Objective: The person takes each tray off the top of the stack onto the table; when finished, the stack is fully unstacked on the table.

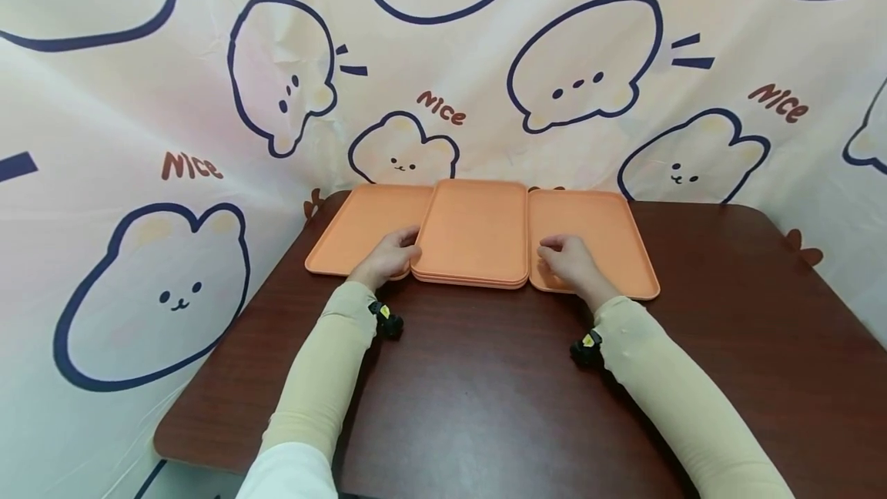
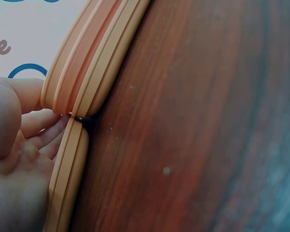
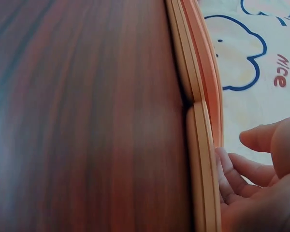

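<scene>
Because its rims look like smooth moulded plastic, the stack of orange trays [image 1: 473, 233], set at 12 o'clock on the table, should prove light, stiff and hardly fragile, though its layers may slide on one another; the surest hold is probably under the rims at its 3 and 9 o'clock sides. At its 8 o'clock edge the left hand [image 1: 386, 259] pinches it, thumb on the upper rim and fingers lower down. Toward 4 o'clock the right hand [image 1: 571, 260] has thumb and fingers apart; whether a fingertip touches the stack, I cannot tell. Beneath the hands lie the left-hand orange tray [image 1: 360, 222] at the stack's 9 o'clock and the right-hand orange tray [image 1: 613, 245] at 3 o'clock, both lower than it. All rest on a dark wood-grain table [image 1: 471, 399], with a bear-print fabric backdrop [image 1: 478, 45] beyond at 12 o'clock.
</scene>
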{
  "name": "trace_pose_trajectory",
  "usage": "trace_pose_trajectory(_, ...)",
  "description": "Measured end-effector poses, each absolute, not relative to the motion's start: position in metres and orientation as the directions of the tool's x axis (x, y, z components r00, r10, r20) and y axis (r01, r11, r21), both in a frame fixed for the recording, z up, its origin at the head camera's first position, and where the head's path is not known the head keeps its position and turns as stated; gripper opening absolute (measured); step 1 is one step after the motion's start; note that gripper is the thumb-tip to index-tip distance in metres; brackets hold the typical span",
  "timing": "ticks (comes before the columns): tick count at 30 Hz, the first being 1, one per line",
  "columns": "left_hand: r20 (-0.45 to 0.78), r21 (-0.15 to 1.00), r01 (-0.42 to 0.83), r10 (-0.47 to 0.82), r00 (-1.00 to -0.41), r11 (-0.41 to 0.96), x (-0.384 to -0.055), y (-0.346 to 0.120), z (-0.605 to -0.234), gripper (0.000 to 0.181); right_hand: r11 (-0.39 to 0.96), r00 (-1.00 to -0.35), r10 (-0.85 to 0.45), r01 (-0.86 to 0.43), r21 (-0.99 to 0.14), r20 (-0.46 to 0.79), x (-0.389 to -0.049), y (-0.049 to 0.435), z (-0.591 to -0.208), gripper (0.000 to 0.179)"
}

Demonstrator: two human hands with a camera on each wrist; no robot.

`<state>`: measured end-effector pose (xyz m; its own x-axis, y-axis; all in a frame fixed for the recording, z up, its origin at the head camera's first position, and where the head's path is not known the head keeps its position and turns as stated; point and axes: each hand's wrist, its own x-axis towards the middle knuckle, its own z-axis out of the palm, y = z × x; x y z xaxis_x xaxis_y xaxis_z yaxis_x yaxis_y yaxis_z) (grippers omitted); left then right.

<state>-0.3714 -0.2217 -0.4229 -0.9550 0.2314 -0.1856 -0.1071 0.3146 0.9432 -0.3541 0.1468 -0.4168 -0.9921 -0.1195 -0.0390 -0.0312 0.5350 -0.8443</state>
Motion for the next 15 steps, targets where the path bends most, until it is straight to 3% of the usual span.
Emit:
trace_pose_trajectory(5, -0.184, 0.943, -0.106, 0.226, -0.957, 0.317, -0.373, -0.220, -0.423, 0.069, 0.559, -0.987, -0.153, -0.044, -0.828, -0.051, -0.356, 0.135, -0.414, 0.049)
trace_pose_trajectory(10, -0.188, 0.942, -0.111, 0.224, -0.956, 0.317, -0.373, -0.220, -0.423, 0.069, 0.546, -0.983, -0.158, -0.004, -0.838, -0.098, -0.358, 0.126, -0.412, 0.039)
trace_pose_trajectory(15, -0.194, 0.942, -0.119, 0.219, -0.956, 0.313, -0.371, -0.220, -0.423, 0.069, 0.545, -0.983, -0.119, 0.052, -0.837, -0.139, -0.358, 0.120, -0.409, 0.010)
